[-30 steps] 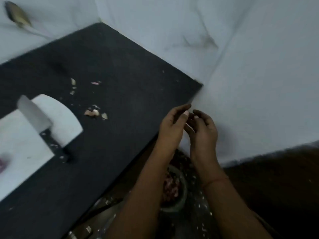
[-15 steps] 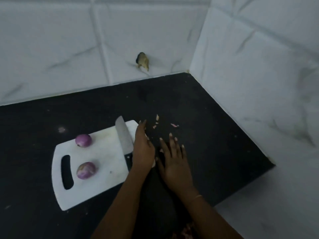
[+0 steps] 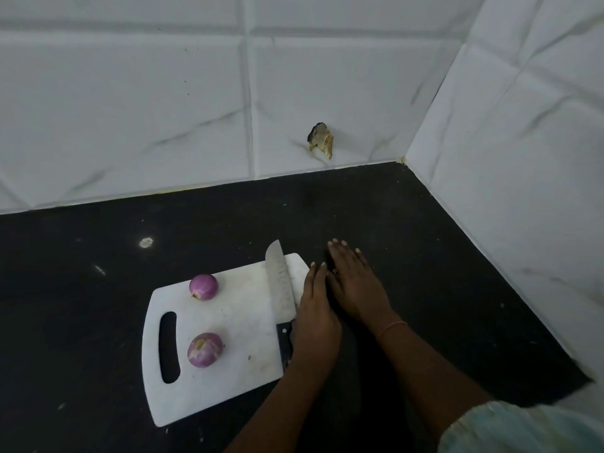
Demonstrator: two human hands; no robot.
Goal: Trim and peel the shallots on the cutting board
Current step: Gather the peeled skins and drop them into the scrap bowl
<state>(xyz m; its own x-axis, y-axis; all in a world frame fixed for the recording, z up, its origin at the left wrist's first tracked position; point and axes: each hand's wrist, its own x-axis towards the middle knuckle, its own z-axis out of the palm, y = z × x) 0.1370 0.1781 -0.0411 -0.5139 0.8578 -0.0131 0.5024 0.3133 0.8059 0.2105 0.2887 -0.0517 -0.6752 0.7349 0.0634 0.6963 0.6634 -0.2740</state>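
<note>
Fingers [image 3: 343, 256] of the right hand [image 3: 354, 286] lie straight and close together, palm down on the black countertop [image 3: 425, 256], just right of the white cutting board [image 3: 235, 322]. Left hand [image 3: 315, 308] also has straight fingers held together, set on edge at the board's right side, touching or nearly touching the right hand; holds nothing visible. Knife [image 3: 281, 289] lies on the board's right part, blade pointing away from the person, black handle partly hidden by the left hand; can't tell if the hand touches it. Two purple shallots on the board, apart from both hands: far shallot [image 3: 203, 287] near the back edge, near shallot [image 3: 205, 350] beside the handle slot [image 3: 169, 346]. Both look whole, skins partly on. White tiled wall [image 3: 130, 109] behind, with a brownish scrap [image 3: 322, 140] stuck on it. Thin bangle [image 3: 392, 326] on the right wrist.
</note>
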